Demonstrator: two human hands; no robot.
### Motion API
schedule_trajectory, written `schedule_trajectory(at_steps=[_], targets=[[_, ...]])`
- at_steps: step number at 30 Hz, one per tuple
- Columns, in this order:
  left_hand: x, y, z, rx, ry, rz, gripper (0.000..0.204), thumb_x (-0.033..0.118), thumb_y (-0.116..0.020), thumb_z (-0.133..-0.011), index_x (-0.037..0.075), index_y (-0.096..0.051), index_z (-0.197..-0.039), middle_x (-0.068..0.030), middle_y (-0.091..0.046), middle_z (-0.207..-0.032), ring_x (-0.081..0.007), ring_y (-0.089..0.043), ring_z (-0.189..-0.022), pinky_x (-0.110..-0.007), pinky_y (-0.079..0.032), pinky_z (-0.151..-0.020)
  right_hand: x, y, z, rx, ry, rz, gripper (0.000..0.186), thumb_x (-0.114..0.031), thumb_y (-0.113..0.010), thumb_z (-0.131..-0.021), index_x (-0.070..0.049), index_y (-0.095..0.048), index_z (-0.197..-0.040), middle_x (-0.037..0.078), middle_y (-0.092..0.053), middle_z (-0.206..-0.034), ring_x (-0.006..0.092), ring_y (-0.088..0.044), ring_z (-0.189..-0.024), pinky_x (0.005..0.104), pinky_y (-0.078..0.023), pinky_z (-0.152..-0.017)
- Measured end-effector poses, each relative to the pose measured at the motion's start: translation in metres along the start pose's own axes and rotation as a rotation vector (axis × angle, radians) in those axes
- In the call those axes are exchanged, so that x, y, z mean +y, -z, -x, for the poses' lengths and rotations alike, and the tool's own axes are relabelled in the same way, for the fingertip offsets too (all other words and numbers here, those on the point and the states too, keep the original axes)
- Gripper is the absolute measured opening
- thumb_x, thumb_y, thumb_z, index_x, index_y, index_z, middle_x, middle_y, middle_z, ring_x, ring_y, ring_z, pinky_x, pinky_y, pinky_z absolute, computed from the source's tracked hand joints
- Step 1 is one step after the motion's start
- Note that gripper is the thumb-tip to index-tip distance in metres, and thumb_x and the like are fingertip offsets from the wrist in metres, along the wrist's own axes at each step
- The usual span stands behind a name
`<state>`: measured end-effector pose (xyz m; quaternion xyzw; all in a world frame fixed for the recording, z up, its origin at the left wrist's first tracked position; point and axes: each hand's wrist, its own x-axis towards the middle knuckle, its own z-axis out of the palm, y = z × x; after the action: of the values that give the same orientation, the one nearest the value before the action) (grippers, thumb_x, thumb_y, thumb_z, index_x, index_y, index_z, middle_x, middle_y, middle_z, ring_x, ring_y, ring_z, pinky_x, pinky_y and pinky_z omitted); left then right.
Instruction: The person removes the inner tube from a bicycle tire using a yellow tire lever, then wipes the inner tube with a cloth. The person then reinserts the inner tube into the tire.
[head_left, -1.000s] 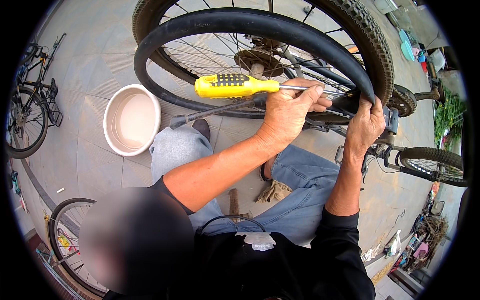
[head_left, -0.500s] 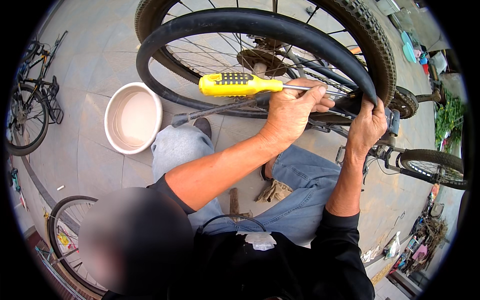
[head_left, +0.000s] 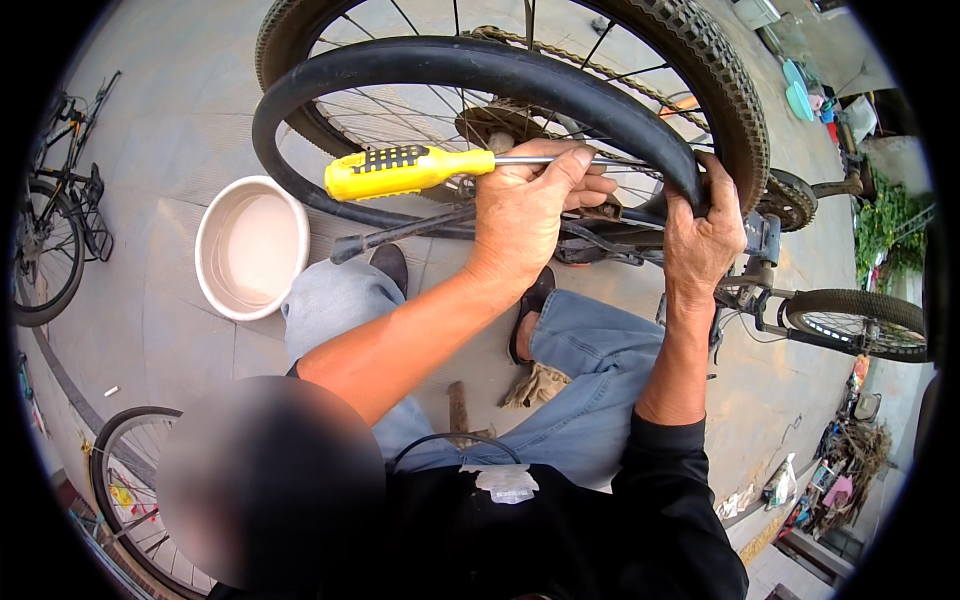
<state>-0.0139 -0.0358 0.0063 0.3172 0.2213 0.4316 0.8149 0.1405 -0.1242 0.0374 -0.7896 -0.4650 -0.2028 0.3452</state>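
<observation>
My left hand [head_left: 515, 218] is closed around the metal shaft of a screwdriver [head_left: 400, 172], whose yellow and black handle sticks out to the left. The shaft points right, toward a black inner tube [head_left: 470, 62]; its tip is hard to make out. My right hand [head_left: 703, 240] pinches the tube at its right end, close against the knobby tire [head_left: 742, 120] of a bicycle wheel. The tube hangs out in a large loop in front of the spokes. Behind both hands, the bicycle lies with its chain and hub showing.
On the left stands a white basin [head_left: 203, 250] with cloudy water. Between my legs lie a crumpled tan cloth [head_left: 537, 385] and a wooden handle [head_left: 458, 410]. The bicycle's other wheel [head_left: 860, 322] extends right. Another bicycle [head_left: 50, 230] and a loose-looking wheel [head_left: 100, 470] are at the left.
My left hand has drawn the screwdriver left, away from my right hand. My right hand has shifted slightly left along with the tube. The whole view has also moved a little.
</observation>
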Motion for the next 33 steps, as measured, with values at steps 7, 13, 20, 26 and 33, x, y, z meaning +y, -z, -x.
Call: schedule_trajectory(at_steps=[7,13,20,26,33], targets=[[0.02,0.012,-0.001,0.087,-0.054,-0.103,0.022,0.015,-0.062,-0.098,-0.004,-0.065,-0.106,-0.0136,-0.07,-0.093,-0.0249,-0.072,-0.083,-0.034,-0.061,-0.075,-0.035,-0.016,-0.009,-0.223,0.353,-0.178,0.058,0.0,-0.073,-0.066,-0.005,-0.058,-0.122,0.016,-0.066,-0.115,0.0345,-0.064,-0.102,0.0413,-0.052,-0.088],[0.029,0.01,0.002,0.078,-0.073,-0.189,0.022,0.014,-0.062,-0.096,-0.006,-0.064,-0.106,-0.0156,-0.069,-0.093,-0.0246,-0.072,-0.08,-0.034,-0.061,-0.072,-0.049,-0.021,-0.02,-0.162,0.392,-0.164,0.045,-0.005,-0.078,-0.071,-0.007,-0.064,-0.114,0.013,-0.066,-0.099,0.0315,-0.063,-0.084,0.0402,-0.052,-0.075],[0.027,0.013,0.003,0.076,0.015,-0.093,0.024,0.014,-0.06,-0.097,-0.009,-0.062,-0.105,-0.0184,-0.069,-0.092,-0.0258,-0.072,-0.08,-0.033,-0.061,-0.072,-0.037,-0.005,-0.023,0.015,0.006,-0.295,0.016,-0.015,-0.071,-0.092,-0.004,-0.068,-0.103,0.006,-0.067,-0.08,0.0115,-0.059,-0.07,0.0255,-0.049,-0.067],[0.023,0.009,0.005,0.016,-0.023,-0.058,0.024,0.017,-0.06,-0.098,-0.007,-0.062,-0.104,-0.0187,-0.07,-0.092,-0.0261,-0.072,-0.08,-0.033,-0.061,-0.071,-0.035,-0.004,-0.023,-0.003,0.016,-0.412,0.026,-0.014,-0.077,-0.086,-0.003,-0.068,-0.107,0.004,-0.068,-0.083,0.0091,-0.059,-0.072,0.0239,-0.049,-0.067],[0.041,0.016,0.009,0.044,-0.149,-0.18,0.026,0.019,-0.06,-0.099,-0.006,-0.063,-0.104,-0.0198,-0.07,-0.091,-0.0254,-0.073,-0.077,-0.032,-0.061,-0.068,-0.024,0.0,-0.021,-0.134,0.031,-0.331,0.032,-0.017,-0.081,-0.079,-0.004,-0.069,-0.107,0.01,-0.07,-0.087,0.0204,-0.066,-0.078,0.0303,-0.052,-0.074]])
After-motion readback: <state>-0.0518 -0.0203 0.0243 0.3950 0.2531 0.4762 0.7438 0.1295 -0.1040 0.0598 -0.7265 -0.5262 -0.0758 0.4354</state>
